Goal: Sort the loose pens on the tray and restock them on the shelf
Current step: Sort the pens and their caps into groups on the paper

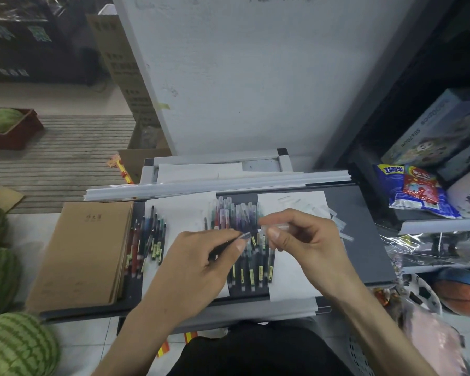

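While I lean over the tray, my left hand grips a dark pen, pinched between thumb and forefinger with the other fingers curled under. Its pale end points toward 2 o'clock. My right hand pinches a clear cap between thumb and forefinger, the remaining fingers folded in. The cap sits just beside the pen's end, at its 2 o'clock, and the two are apart.

Both hands hang over the middle of the tray. Under them lies a bunch of pens, side by side, clear capped ends toward 12 o'clock, with red, purple and green showing near the top. My hands hide part of it. At 9 o'clock on the tray a row of pens lies on white paper, just beside a stack of brown notebooks at the tray's 9 o'clock edge. At 3 o'clock from my right hand, loose clear caps are scattered on the tray. Long white strips lie across the 12 o'clock edge.

The shelf stands at 3 o'clock of the tray, with snack bags on it. A basketball lies at 4 o'clock. Watermelons sit on the floor from 8 to 9 o'clock.
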`<move>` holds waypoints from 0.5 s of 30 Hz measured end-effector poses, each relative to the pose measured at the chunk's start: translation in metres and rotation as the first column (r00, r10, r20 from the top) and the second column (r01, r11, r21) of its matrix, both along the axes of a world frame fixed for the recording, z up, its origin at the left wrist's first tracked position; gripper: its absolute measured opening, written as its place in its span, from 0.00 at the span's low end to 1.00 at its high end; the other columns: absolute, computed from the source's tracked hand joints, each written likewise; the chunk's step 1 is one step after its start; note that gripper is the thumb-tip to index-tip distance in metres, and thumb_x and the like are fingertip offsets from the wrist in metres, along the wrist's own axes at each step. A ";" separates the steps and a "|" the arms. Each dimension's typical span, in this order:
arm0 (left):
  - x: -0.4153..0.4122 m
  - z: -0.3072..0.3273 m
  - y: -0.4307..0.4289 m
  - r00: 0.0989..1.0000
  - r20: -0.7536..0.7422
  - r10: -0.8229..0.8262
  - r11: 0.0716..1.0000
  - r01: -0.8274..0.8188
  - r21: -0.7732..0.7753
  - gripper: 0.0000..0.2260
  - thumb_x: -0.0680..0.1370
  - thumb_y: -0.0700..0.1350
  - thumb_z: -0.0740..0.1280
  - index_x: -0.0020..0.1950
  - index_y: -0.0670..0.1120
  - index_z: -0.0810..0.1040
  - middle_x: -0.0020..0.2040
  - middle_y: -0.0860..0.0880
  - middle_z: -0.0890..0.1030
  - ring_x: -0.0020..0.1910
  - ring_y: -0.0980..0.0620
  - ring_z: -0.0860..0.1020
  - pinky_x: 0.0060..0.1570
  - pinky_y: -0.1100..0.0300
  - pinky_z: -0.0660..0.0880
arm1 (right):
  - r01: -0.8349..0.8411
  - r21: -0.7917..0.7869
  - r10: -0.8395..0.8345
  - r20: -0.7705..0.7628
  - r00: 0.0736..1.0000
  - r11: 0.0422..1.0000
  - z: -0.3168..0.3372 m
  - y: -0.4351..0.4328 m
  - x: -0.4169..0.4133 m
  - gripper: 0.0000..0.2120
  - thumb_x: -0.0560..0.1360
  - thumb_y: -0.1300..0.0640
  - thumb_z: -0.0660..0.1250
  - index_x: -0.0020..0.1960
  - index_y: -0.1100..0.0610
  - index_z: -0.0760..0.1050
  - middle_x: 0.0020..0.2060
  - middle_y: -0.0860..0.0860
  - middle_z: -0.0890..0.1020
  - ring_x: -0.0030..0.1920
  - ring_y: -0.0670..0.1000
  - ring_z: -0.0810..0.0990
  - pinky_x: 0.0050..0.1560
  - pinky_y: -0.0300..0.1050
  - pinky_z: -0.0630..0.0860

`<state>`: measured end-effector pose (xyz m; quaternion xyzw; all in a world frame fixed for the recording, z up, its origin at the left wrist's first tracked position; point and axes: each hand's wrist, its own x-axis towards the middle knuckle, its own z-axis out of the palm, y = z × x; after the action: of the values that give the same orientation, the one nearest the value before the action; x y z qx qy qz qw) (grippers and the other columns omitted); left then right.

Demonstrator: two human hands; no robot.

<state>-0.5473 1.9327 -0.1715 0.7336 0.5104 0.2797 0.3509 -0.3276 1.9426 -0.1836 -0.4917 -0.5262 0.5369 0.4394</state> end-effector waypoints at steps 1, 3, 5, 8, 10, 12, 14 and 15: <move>-0.001 -0.001 0.000 1.000 -0.011 -0.012 1.000 0.012 -0.001 0.14 0.84 0.51 0.64 0.42 0.48 0.79 0.31 0.51 0.71 0.29 0.51 0.70 0.32 0.55 0.67 | -0.008 -0.004 0.009 0.020 1.000 1.000 0.002 0.000 0.000 0.08 0.75 0.56 0.72 0.52 0.55 0.86 0.35 0.45 0.84 0.37 0.46 0.81 0.44 0.40 0.77; -0.002 -0.002 0.000 0.999 -0.037 -0.028 1.000 0.028 0.004 0.14 0.84 0.52 0.64 0.42 0.48 0.79 0.32 0.51 0.72 0.31 0.49 0.71 0.33 0.55 0.68 | -0.023 -0.001 0.023 0.059 0.998 1.000 0.003 0.000 0.001 0.07 0.75 0.55 0.73 0.52 0.54 0.86 0.38 0.47 0.85 0.38 0.48 0.82 0.45 0.45 0.79; -0.004 -0.004 0.001 0.997 -0.065 -0.035 0.999 0.036 0.009 0.12 0.84 0.52 0.64 0.43 0.50 0.80 0.32 0.52 0.73 0.31 0.50 0.71 0.33 0.58 0.66 | -0.050 0.014 0.048 0.110 0.993 0.999 0.002 0.001 0.002 0.05 0.76 0.58 0.74 0.51 0.54 0.87 0.43 0.49 0.86 0.41 0.51 0.83 0.47 0.48 0.79; -0.003 -0.004 0.002 0.992 -0.104 -0.067 0.997 0.071 0.030 0.09 0.85 0.53 0.64 0.50 0.54 0.82 0.34 0.56 0.76 0.33 0.53 0.74 0.34 0.60 0.68 | -0.111 0.023 0.105 0.190 0.976 0.994 -0.001 0.000 0.000 0.08 0.76 0.64 0.75 0.50 0.52 0.87 0.44 0.48 0.85 0.44 0.50 0.83 0.47 0.40 0.77; -0.002 -0.006 0.004 0.987 -0.126 -0.097 0.994 0.103 0.042 0.08 0.84 0.53 0.64 0.51 0.56 0.82 0.35 0.57 0.76 0.34 0.53 0.74 0.35 0.56 0.71 | -0.124 0.025 0.116 0.214 0.970 0.992 -0.001 -0.001 -0.005 0.08 0.76 0.65 0.75 0.49 0.53 0.87 0.43 0.46 0.85 0.42 0.46 0.83 0.46 0.34 0.74; -0.002 -0.008 0.005 0.984 -0.147 -0.105 0.992 0.115 0.060 0.09 0.84 0.53 0.63 0.49 0.55 0.81 0.34 0.56 0.74 0.34 0.52 0.73 0.34 0.55 0.70 | -0.102 0.018 0.096 0.206 0.974 0.995 -0.003 -0.002 -0.008 0.08 0.76 0.66 0.74 0.49 0.54 0.87 0.42 0.46 0.85 0.40 0.43 0.82 0.45 0.32 0.73; -0.002 -0.012 0.006 0.976 -0.195 -0.100 0.989 0.118 0.084 0.11 0.84 0.53 0.61 0.48 0.53 0.81 0.34 0.55 0.75 0.34 0.52 0.73 0.34 0.53 0.70 | -0.078 0.012 0.074 0.195 0.978 0.997 -0.007 -0.003 -0.010 0.09 0.77 0.67 0.73 0.48 0.54 0.87 0.43 0.47 0.86 0.43 0.46 0.84 0.47 0.38 0.77; -0.001 -0.015 0.006 0.971 -0.219 -0.092 0.989 0.115 0.095 0.12 0.84 0.53 0.61 0.48 0.52 0.81 0.34 0.54 0.76 0.34 0.52 0.74 0.34 0.53 0.70 | -0.062 0.011 0.059 0.191 0.980 0.998 -0.009 -0.004 -0.012 0.10 0.77 0.67 0.73 0.48 0.53 0.87 0.43 0.48 0.86 0.45 0.48 0.84 0.48 0.42 0.79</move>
<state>-0.5481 1.9386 -0.1865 0.8027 0.4904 0.2074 0.2685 -0.3392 1.9389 -0.1921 -0.5209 -0.5852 0.4959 0.3746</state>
